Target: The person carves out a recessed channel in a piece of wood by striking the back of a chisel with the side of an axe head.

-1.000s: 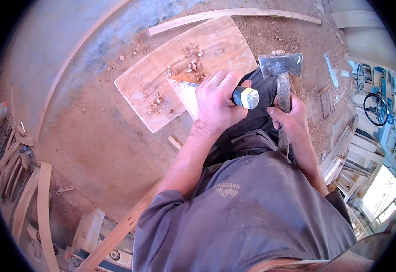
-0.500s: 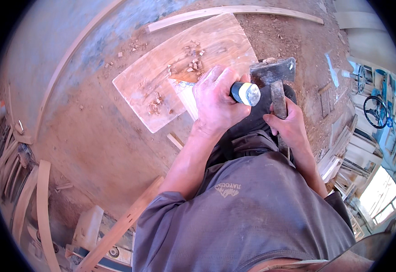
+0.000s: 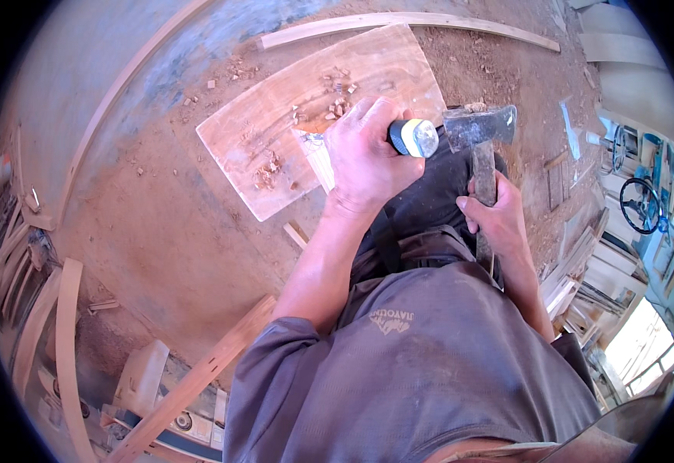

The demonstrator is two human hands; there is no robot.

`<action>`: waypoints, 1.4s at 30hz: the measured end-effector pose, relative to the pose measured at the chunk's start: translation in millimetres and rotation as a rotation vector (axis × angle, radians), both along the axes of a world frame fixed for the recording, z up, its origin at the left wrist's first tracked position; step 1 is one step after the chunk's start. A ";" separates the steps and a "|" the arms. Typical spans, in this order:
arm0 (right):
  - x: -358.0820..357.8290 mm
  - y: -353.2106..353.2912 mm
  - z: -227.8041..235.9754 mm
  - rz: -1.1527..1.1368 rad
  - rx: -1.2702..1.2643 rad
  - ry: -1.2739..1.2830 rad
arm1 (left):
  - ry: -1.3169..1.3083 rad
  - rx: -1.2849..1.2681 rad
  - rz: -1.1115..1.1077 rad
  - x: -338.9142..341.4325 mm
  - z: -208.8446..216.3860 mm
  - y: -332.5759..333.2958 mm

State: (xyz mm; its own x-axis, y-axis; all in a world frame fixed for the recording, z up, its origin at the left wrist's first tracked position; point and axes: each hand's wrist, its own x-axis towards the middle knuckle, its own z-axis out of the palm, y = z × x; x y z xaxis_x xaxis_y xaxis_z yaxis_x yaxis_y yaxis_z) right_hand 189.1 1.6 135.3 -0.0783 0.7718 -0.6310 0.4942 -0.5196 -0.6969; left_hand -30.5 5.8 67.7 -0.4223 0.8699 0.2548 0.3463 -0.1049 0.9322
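My left hand (image 3: pixel 364 154) is closed around the dark handle of a chisel (image 3: pixel 412 139), which has a yellow band and a worn metal cap at its top. Its blade is hidden under the hand. Beneath that hand, a pale piece of wood with pencil marks (image 3: pixel 318 160) lies over a broad wooden board (image 3: pixel 387 58) strewn with chips. My right hand (image 3: pixel 497 210) grips the wooden shaft of a hatchet (image 3: pixel 482 128). The hatchet's dark, wide head sits just right of the chisel's cap, apart from it, above my thigh.
Long curved wooden strips (image 3: pixel 410 18) lie beyond the board and at the left. A reddish wooden beam (image 3: pixel 198 376) slants across the lower left, near a machine. More timber is heaped at the left edge. A steering wheel (image 3: pixel 640 205) shows at the right. Chips scatter the dirt floor.
The hatchet head has moved a little to the right, farther from the chisel cap. My left hand keeps its grip on the chisel; the whole view has shifted slightly.
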 end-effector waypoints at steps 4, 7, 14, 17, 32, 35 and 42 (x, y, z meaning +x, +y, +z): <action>-0.3 -2.2 -2.2 -0.013 0.043 0.019 | 0.073 -0.030 0.042 -4.5 7.7 6.4; -7.5 5.7 4.8 -0.013 0.146 0.025 | 0.008 -0.092 0.034 -7.9 1.5 13.4; -61.9 57.4 40.3 0.231 0.716 0.075 | -0.191 -0.237 -0.033 -25.9 18.5 19.6; -76.4 81.5 35.1 0.674 0.776 -0.219 | -0.184 -0.180 -0.040 -34.6 10.0 18.0; -78.8 106.9 37.9 0.841 0.722 -0.144 | -0.322 -0.268 -0.213 -67.5 -18.3 17.3; -74.3 109.2 34.0 0.732 0.657 -0.068 | -0.476 -0.169 -0.095 -68.3 -20.6 20.5; -49.1 111.1 7.8 0.374 0.357 0.029 | -0.512 0.150 0.139 -90.2 31.7 42.0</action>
